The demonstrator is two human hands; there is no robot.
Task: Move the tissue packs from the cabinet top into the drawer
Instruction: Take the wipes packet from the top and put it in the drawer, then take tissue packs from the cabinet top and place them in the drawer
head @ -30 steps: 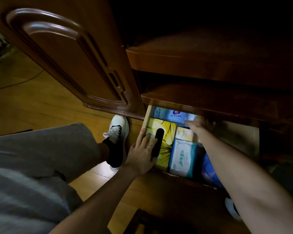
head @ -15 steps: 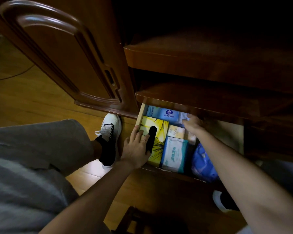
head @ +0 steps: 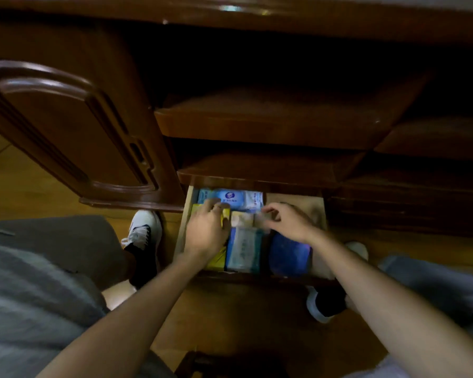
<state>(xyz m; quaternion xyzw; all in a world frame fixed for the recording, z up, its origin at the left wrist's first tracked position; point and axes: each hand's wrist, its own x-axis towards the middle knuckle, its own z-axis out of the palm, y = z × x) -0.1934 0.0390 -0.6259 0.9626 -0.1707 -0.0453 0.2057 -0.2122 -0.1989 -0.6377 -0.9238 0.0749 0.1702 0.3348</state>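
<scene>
The open drawer (head: 315,206) sits low in the dark wooden cabinet and holds several tissue packs. A light blue pack (head: 231,197) and a white pack (head: 254,199) lie at the back. My left hand (head: 206,231) lies on the yellow tissue box (head: 218,261) with its fingers curled over the far end. My right hand (head: 287,221) reaches in from the right, fingertips pinched on a small cream pack (head: 260,218), with another cream pack (head: 241,219) just left of it. A teal-and-white pack (head: 242,249) and a dark blue pack (head: 288,256) fill the front. The picture is blurred.
An open cabinet door (head: 74,132) hangs at the left. Two wooden shelves (head: 271,124) jut out above the drawer. My knees and shoes (head: 144,233) flank the drawer on the wooden floor (head: 230,317). The cabinet top edge (head: 243,12) runs along the top.
My left hand slid toward the far end of the yellow box and curled. My right hand came forward from the drawer's back onto the cream pack. The view tilted up and shifted.
</scene>
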